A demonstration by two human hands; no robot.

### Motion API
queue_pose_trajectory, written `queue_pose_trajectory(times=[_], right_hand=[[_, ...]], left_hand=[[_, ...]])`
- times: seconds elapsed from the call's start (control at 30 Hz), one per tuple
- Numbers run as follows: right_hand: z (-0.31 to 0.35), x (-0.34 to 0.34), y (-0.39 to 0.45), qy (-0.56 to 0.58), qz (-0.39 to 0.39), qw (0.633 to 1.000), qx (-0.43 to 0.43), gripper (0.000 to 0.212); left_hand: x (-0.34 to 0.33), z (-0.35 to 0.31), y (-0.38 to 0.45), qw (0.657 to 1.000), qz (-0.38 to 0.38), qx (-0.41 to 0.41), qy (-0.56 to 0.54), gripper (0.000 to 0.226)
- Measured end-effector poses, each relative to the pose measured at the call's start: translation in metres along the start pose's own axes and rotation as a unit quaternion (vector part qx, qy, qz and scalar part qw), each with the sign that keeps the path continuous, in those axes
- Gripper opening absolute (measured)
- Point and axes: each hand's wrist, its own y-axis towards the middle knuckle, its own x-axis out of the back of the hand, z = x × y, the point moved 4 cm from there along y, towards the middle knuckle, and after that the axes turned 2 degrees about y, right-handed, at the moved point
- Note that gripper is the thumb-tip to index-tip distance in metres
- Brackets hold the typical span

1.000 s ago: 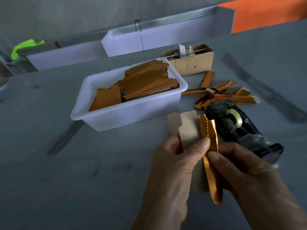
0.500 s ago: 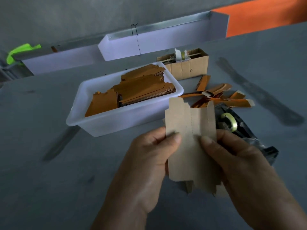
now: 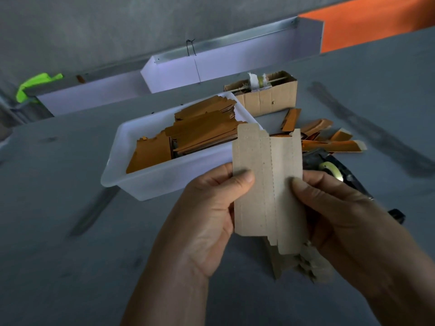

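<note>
Hands hold a flat cardboard piece (image 3: pixel 268 184) in the middle of the frame. Left hand (image 3: pixel 207 215) and right hand (image 3: pixel 336 215) each pinch one side, thumbs on top. White tub (image 3: pixel 164 182) sits just behind.

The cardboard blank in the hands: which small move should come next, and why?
Probably fold the cardboard blank along its lengthwise crease lines. It is held open and flat, plain side showing, the left hand and right hand pinch its two edges, and the creases run between them.

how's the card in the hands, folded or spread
Spread flat: card blank shows its creases unbent, left hand and right hand pinching its sides.
</note>
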Motion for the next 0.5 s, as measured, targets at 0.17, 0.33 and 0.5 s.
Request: queue_pose_trajectory(times=[0.17, 0.33, 0.5], right_hand=[[0.000, -0.001, 0.000, 0.024, -0.007, 1.000, 0.007, 0.018], [-0.001, 0.000, -0.001, 0.024, -0.016, 0.999, 0.027, 0.017], [-0.001, 0.004, -0.006, -0.086, -0.073, 0.990, 0.082, 0.022]], left_hand=[[-0.006, 0.001, -0.003, 0.995, -0.048, -0.035, 0.081, 0.040], [-0.013, 0.005, 0.001, 0.979, -0.118, -0.049, 0.161, 0.038], [-0.015, 0.009, 0.001, 0.965, -0.160, -0.069, 0.195, 0.025]])
